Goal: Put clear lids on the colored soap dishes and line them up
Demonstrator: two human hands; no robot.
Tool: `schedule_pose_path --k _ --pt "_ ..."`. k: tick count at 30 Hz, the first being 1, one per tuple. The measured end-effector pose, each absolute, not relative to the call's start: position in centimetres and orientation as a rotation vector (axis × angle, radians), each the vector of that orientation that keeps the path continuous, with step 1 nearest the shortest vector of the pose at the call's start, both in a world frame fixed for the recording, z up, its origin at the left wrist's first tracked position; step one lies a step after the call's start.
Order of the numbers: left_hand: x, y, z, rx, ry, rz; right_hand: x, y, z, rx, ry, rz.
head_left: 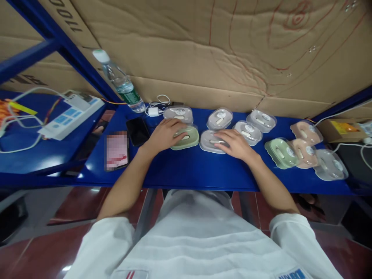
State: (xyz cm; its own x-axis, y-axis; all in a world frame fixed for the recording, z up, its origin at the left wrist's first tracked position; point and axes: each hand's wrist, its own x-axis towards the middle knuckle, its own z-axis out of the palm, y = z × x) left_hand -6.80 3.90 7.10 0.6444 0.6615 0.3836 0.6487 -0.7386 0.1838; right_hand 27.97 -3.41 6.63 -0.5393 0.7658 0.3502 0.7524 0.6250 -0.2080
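Note:
My left hand (166, 134) rests on a green lidded plastic box (186, 142), which looks like a soap box. Its fingers are spread across the left part of the lid, the thumb reaching over the top. Under my right hand (235, 144) is a grey box (207, 140) of the same kind, its fingers stretched over the right side of the clear lid. Behind the green box stands another grey box (178, 114). More grey boxes sit behind the right hand: one at the back (220, 118), one nearer (248, 132) and one farther right (261, 120).
On the right of the blue table (174, 174) are a green box (281, 152), two peach boxes and a grey box (331, 164). At left lie two phones (137, 131), a water bottle (124, 87) and a white charger (154, 112). Cardboard (180, 58) walls the back.

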Motion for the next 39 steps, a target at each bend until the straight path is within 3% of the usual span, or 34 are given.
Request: schedule_pose_path --k 3,6,10,16,29,39 --pt "-6.0 3.3 7.5 2.918 1.235 0.722 27.8 -3.2 6.8 -1.232 -2.361 -0.100" --pt "-5.1 1.8 8.2 3.024 1.262 0.528 27.3 -3.6 7.3 -1.253 -2.347 -0.243" --pt "-3.2 -1.2 8.4 3.031 1.304 0.195 25.6 -5.5 8.0 -1.317 -2.532 -0.234" --pt "-1.5 -2.5 7.9 3.003 1.254 0.102 23.4 -6.9 8.1 -1.395 -2.745 -0.220" --pt "-3.9 -0.3 7.8 2.817 1.207 0.335 24.8 -5.9 8.0 -1.348 -2.625 -0.014" --pt "-3.5 1.0 6.3 2.878 1.173 0.683 25.6 -5.7 8.4 -1.259 -2.408 -0.142"
